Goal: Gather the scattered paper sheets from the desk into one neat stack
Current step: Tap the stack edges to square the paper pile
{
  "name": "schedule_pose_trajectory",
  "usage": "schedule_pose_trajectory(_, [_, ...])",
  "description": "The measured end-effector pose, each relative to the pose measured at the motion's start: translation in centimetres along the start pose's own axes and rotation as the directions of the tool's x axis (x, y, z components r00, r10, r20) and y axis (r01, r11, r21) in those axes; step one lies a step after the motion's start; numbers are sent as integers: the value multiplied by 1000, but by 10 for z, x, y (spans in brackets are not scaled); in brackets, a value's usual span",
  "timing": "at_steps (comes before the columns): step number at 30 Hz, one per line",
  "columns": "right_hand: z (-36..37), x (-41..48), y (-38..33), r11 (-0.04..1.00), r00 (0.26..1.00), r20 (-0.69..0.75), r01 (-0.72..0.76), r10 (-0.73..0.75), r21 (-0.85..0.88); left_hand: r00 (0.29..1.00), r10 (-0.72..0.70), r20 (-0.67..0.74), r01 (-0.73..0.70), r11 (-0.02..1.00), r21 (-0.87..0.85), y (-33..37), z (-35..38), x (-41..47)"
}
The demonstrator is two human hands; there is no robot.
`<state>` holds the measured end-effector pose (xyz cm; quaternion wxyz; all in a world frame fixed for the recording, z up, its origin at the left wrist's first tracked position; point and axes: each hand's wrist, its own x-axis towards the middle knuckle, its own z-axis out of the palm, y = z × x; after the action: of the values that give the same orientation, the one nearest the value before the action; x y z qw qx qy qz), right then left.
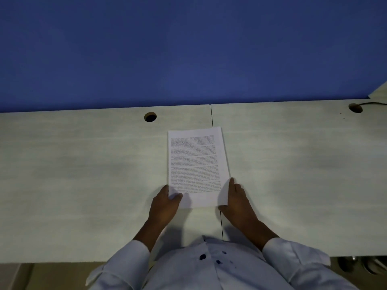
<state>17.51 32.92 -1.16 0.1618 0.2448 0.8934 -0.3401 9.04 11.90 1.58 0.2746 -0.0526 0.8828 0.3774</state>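
White printed paper sheets in a stack [196, 164] lie at the middle of the pale wood-grain bench [83, 174], straddling the seam between its two tops, long side running near to far. The left grip [165, 204] pinches the near left corner, thumb on top and the fingers tucked at the edge. The right grip [238, 201] is spread flat, its straight fingers laid along the right edge and the thumb at the near right corner.

The step in hand looks like squaring the pile. To do it well, I would keep both sides pressing inward evenly, then tap the near edge (the far right corner seems to show a slight offset between sheets) so that every margin lines up. Pinching too hard at the left corner could crease the top page.

By count: one stack, with the number of sheets in it impossible to tell; two hands; two round cable holes, one far left of the paper [150, 117] and one at the far right [355, 108]; one dark cable [374, 104] leading into the right hole; one blue partition wall [188, 49] behind.
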Motion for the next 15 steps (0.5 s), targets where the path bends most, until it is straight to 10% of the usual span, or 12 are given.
schedule_pose_trajectory(8, [-16,10,-3,997,998,61,25,-29,77,998,-41,-37,42,998,38,19,-15,7])
schedule_pose_trajectory(15, [-28,68,-66,926,904,-201,368,-378,-87,879,466,-105,-368,801,473,58,-15,74])
